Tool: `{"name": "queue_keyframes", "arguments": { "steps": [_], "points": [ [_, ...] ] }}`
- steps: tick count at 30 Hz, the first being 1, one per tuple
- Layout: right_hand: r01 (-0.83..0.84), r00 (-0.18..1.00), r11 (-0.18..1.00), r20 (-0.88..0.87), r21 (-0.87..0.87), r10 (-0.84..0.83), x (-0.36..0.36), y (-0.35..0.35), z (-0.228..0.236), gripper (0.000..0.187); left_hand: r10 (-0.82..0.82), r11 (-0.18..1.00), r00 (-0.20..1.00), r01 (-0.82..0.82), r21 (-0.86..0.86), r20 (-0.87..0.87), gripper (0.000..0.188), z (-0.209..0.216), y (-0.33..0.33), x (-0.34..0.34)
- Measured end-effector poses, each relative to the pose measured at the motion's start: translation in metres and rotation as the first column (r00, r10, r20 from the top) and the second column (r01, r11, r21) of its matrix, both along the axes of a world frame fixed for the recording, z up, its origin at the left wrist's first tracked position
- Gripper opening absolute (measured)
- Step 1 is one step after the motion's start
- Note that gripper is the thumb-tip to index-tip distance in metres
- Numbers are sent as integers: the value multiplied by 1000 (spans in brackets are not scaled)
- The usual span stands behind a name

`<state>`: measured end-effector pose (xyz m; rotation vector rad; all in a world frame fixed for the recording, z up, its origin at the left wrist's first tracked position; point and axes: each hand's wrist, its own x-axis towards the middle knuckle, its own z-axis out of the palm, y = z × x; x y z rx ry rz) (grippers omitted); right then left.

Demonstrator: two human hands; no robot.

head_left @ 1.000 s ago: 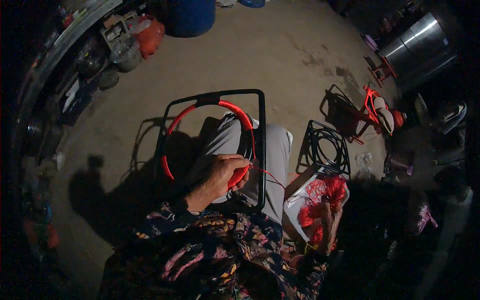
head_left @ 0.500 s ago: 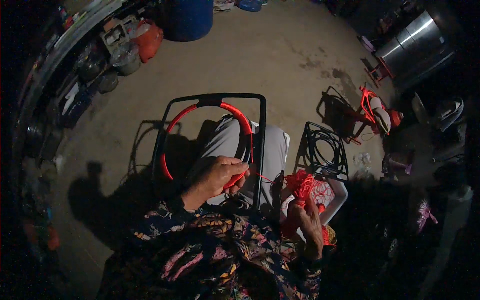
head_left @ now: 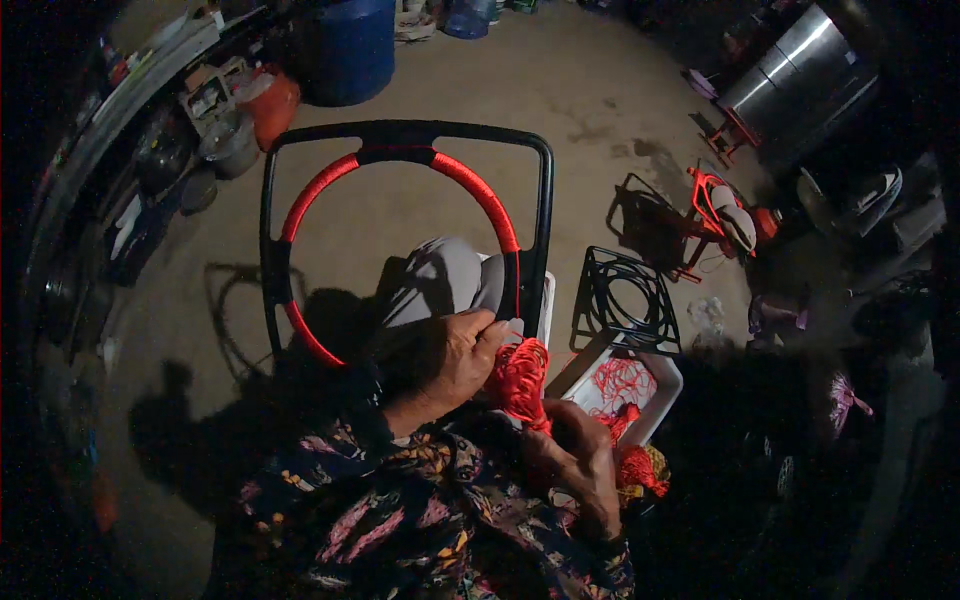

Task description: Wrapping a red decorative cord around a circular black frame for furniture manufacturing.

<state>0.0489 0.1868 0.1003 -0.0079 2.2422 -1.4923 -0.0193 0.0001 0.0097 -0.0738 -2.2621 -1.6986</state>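
A black rounded-square frame [head_left: 545, 210] stands tilted over my lap. Inside it is a ring wrapped in glossy red cord [head_left: 472, 188], with black gaps at the top and both sides. My left hand [head_left: 462, 358] is closed around the ring's lower right part, which its fingers hide. In my right hand [head_left: 580, 455] is a looped bundle of red cord [head_left: 520, 380], close beside the left fingers and in front of the frame's lower right side. A thin red strand runs down the ring's right black section toward the left hand.
To the right stands a white tub [head_left: 660, 390] with loose red cord inside. Black frames [head_left: 628, 300] lean just behind it. Farther right are a red-framed stool-like object [head_left: 715, 215] and a metal drum [head_left: 790, 75]. A blue barrel [head_left: 350, 50] stands at the far left.
My right hand has brought the red cord bundle left, from over the tub to beside the left hand. The frame has risen and tipped, appearing larger. The head view has shifted slightly.
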Motion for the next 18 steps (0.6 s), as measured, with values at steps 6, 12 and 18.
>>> {"name": "queue_keyframes", "arguments": {
  "steps": [6, 12, 18],
  "points": [
    [-134, 842, 884, -419, 448, 340, -16, -20, -31, 28, 15, 978, 991, -42, -206, -133, 25, 14, 3, -4],
    [73, 703, 867, -642, 493, 306, -57, -39, -75, 27, -13, 977, 977, -32, -209, -213, 19, -9, 19, -15],
    [277, 631, 901, -770, 333, 91, -74, -52, -102, 26, 66, 972, 967, -118, -205, -248, 25, -2, 11, -24]
  ]
}}
